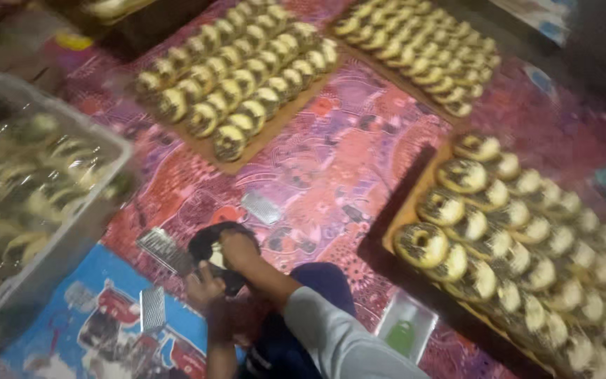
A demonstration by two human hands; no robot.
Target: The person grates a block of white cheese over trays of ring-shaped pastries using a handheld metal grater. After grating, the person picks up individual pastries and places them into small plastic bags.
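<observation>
bowl: dark bowl [212, 245], low center on patterned cloth [331, 161]
R hand [238, 249]: curled over bowl rim, 3 o'clock side
L hand [203, 284]: grips bowl edge at 6 o'clock
grater [165, 250]: touching bowl, 9 o'clock
doughnut trays: 12 [236, 77], 3 o'clock [520, 245]

At the floor's left edge beside me stands a clear plastic tub [71, 231] packed with film-wrapped doughnuts [22, 182].
</observation>
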